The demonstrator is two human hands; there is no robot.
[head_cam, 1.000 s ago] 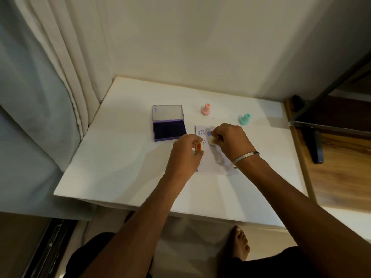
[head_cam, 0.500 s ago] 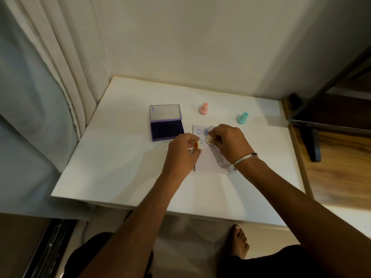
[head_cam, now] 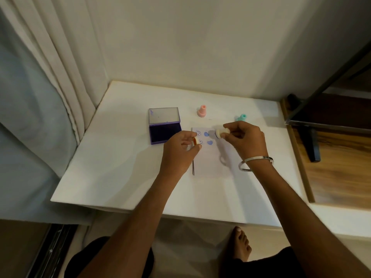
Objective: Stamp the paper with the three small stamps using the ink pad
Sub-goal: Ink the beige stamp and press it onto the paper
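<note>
right hand [head_cam: 246, 140] raised off paper [head_cam: 210, 157] | white stamp [head_cam: 220, 133] lifted, tilted | second blue heart [head_cam: 210, 143] uncovered

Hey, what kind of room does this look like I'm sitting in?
Probably a room at home, not a workshop: a small white table pushed into a corner, a pale curtain hanging at its left, and a bare foot on the floor beneath.
</note>
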